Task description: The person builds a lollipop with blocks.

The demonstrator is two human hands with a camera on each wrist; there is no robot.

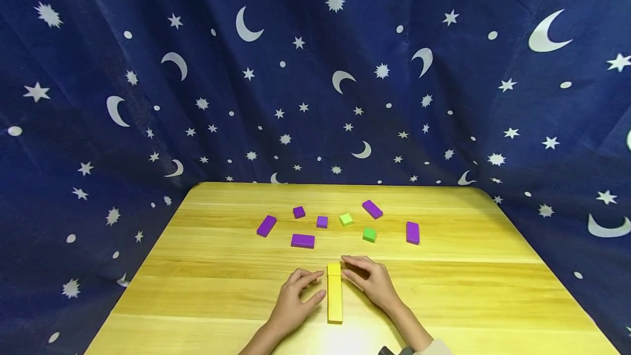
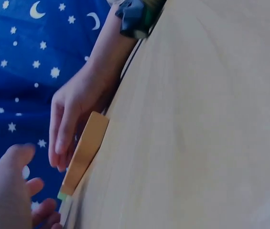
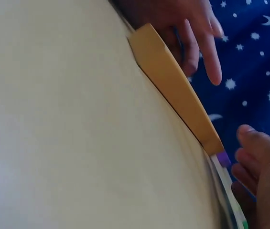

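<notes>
A long yellow block [image 1: 334, 299] lies lengthwise on the wooden table [image 1: 468, 289] near the front, with a short yellow block [image 1: 333, 269] butted against its far end. My left hand [image 1: 297, 296] rests on the table just left of the long block, fingers relaxed and thumb close to its side. My right hand [image 1: 368, 279] rests to the right, its fingertips by the short block. In the left wrist view the yellow block [image 2: 84, 151] lies between the right hand [image 2: 65, 121] and the left hand [image 2: 5, 191]. The right wrist view shows the yellow block [image 3: 178, 90] edge-on.
Beyond the hands lie several purple blocks, among them one at the left [image 1: 266, 225], one flat [image 1: 302, 240] and one at the right [image 1: 412, 232], plus a light green cube [image 1: 346, 219] and a green cube [image 1: 369, 234]. A blue star-and-moon cloth [image 1: 315, 81] hangs behind.
</notes>
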